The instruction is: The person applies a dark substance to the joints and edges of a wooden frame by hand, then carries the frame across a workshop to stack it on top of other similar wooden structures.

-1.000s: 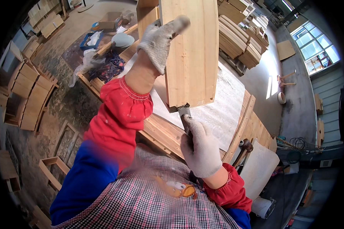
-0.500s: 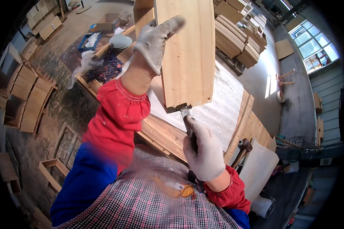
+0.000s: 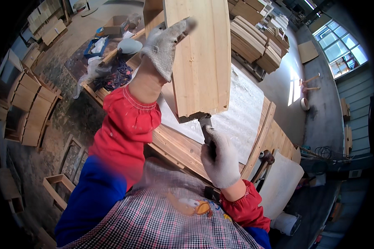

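A pale wooden box with a wide, slightly curved panel stands tilted over the bench, its lower end toward me. My left hand, in a soiled white glove, grips the left edge of that panel, fingers reaching onto its face. Dark, putty-like material lines part of the lower edge. In my right hand, also gloved, is a dark putty knife, wrapped by the fingers. Its blade touches the box's lower edge where the dark material is; the very tip is hard to make out.
White sheeting covers part of the wooden bench. A hammer lies at the bench's right. Beyond the box are stacked boards; a blue tray and dark cloth lie at the far left. A white bucket stands lower right.
The box and my left hand have shifted slightly left. The putty knife has turned so its dark blade shows, and the dark material spreads a little further along the lower edge.
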`<state>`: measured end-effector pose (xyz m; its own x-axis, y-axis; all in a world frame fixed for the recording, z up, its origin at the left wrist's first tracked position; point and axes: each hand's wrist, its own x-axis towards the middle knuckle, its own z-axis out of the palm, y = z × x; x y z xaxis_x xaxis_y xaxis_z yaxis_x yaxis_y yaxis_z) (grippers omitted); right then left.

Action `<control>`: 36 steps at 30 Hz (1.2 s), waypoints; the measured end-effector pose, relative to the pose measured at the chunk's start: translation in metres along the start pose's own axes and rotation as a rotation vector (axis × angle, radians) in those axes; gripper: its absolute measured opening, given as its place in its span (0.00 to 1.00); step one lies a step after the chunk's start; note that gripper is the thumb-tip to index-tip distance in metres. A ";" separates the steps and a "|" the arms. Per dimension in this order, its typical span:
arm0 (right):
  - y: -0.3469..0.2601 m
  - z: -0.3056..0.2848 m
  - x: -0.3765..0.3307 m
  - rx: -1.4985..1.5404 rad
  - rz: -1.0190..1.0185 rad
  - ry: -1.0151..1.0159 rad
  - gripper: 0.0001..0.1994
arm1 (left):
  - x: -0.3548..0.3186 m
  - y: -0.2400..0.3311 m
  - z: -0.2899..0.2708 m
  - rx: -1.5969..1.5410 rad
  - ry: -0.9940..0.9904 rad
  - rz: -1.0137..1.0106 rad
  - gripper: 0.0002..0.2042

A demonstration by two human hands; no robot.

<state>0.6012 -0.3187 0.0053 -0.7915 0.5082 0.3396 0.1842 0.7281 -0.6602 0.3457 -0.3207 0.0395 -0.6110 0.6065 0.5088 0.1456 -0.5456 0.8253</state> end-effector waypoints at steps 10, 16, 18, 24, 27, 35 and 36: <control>-0.006 -0.024 0.007 -0.078 -0.124 -0.116 0.22 | 0.003 -0.012 -0.009 0.141 -0.060 0.260 0.12; -0.022 -0.029 0.028 -0.297 -0.238 -0.343 0.24 | 0.000 -0.001 0.003 -0.246 0.022 -0.048 0.12; -0.029 -0.030 0.034 -0.365 -0.274 -0.365 0.24 | 0.000 0.000 0.004 -0.266 0.033 -0.069 0.12; -0.030 -0.056 0.051 -0.584 -0.240 -0.431 0.21 | 0.002 -0.001 -0.004 -0.207 -0.012 -0.091 0.12; -0.019 -0.076 0.054 -0.609 -0.202 -0.403 0.23 | 0.000 -0.001 -0.004 0.016 -0.021 0.076 0.13; 0.000 -0.088 0.033 -0.353 0.046 -0.225 0.19 | 0.004 -0.011 -0.018 -0.097 -0.195 0.002 0.15; -0.008 -0.081 0.029 -0.257 0.148 -0.267 0.21 | 0.004 -0.012 -0.019 -0.155 -0.192 -0.009 0.16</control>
<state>0.6236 -0.2723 0.0746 -0.8629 0.5034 0.0452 0.4205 0.7648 -0.4881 0.3273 -0.3227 0.0272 -0.4502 0.7025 0.5512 0.0102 -0.6132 0.7899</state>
